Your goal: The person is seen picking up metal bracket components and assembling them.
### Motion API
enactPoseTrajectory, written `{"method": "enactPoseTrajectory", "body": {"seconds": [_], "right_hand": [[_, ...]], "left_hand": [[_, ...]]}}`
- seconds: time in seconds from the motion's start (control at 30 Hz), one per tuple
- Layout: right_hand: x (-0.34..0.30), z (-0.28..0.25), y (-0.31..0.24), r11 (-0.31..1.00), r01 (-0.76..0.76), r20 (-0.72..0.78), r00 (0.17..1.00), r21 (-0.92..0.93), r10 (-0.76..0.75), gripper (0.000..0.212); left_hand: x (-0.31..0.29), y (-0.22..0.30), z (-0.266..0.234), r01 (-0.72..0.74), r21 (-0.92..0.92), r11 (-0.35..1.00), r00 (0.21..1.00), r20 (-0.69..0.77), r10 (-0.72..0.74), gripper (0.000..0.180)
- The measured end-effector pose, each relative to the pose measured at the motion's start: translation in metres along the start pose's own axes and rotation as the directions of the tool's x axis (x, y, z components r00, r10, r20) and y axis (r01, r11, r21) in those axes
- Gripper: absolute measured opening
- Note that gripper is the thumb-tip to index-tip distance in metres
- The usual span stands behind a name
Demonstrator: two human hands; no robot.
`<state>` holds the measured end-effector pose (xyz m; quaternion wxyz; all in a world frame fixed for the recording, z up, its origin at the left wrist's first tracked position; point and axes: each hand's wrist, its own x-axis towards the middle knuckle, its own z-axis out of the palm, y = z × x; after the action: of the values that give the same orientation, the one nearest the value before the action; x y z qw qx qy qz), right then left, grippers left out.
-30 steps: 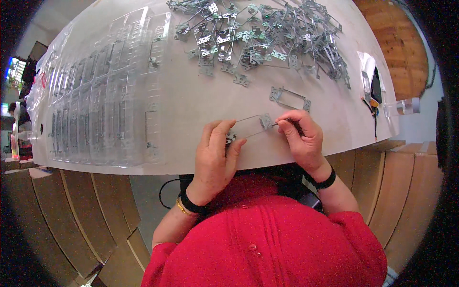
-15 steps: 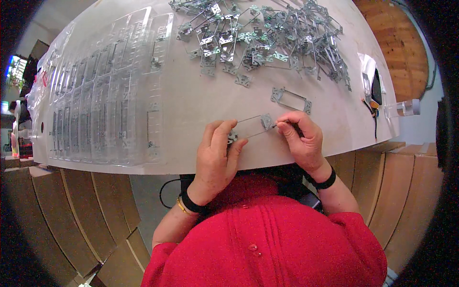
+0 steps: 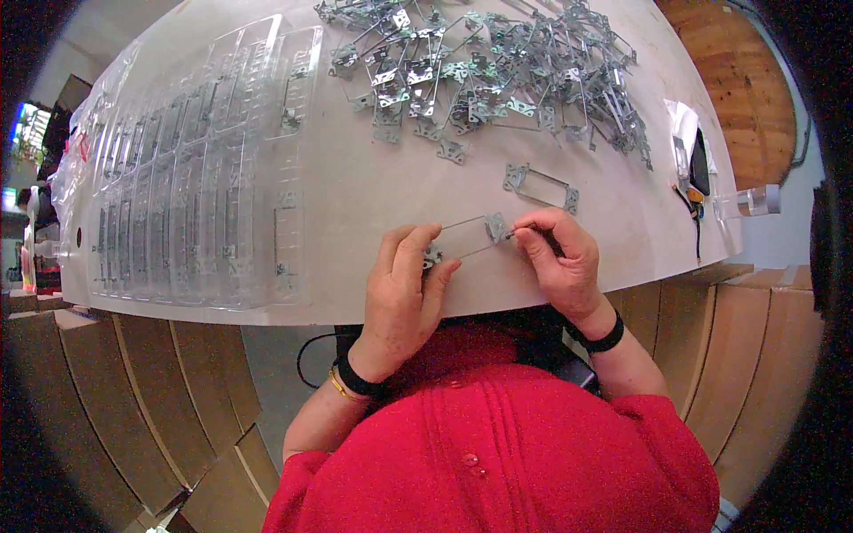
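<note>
left hand (image 3: 397, 284) pinches frame (image 3: 495, 228) at one end; right hand (image 3: 564, 266) pinches dark piece (image 3: 510, 234) at the other. risk: off-line push could bend thin rods (image 3: 464, 221).

Evenly bright across the white table (image 3: 355, 195), glinting off the far metal parts (image 3: 475, 69) and clear trays (image 3: 244, 173) at left. Glaring at the left window (image 3: 32, 129). Bends the table's near edge, sinking to grainy black around the rim.

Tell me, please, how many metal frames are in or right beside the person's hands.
2: the held frame, in the left hand, partly covered; the loose frame, on the table, just beyond the right hand.
</note>
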<state>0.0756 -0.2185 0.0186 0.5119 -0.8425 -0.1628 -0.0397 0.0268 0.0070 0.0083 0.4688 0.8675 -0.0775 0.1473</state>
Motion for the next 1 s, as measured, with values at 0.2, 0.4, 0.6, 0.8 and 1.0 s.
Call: {"method": "enactPoseTrajectory", "body": {"seconds": [0.2, 0.4, 0.6, 0.8, 1.0], "right_hand": [[-0.0012, 0.0002, 0.0008, 1.000, -0.008, 0.001, 1.000, -0.002, 0.008, 0.009], [-0.0022, -0.0003, 0.0020, 0.999, -0.043, 0.013, 0.999, 0.006, 0.043, 0.009], [-0.0019, -0.0004, 0.0026, 1.000, -0.019, 0.011, 1.000, -0.002, 0.019, 0.010], [-0.0006, -0.0008, 0.0022, 0.999, 0.000, 0.025, 1.000, -0.036, 0.001, 0.010], [-0.0010, -0.0003, 0.0024, 1.000, -0.010, 0.015, 1.000, 0.001, 0.010, 0.009]], "left_hand": [[0.0002, 0.0005, 0.0000, 0.003, 0.004, 1.000, 1.000, -0.005, -0.003, 0.042], [-0.0005, -0.0007, 0.0005, 0.011, -0.007, 1.000, 1.000, -0.004, -0.011, 0.041], [-0.0012, 0.0004, 0.0005, 0.005, -0.010, 1.000, 1.000, -0.012, -0.005, 0.039], [-0.0006, -0.0010, 0.0015, -0.001, -0.020, 1.000, 1.000, -0.016, 0.000, 0.040], [-0.0008, -0.0006, 0.0013, 0.005, -0.011, 1.000, 1.000, -0.010, -0.005, 0.040]]}}
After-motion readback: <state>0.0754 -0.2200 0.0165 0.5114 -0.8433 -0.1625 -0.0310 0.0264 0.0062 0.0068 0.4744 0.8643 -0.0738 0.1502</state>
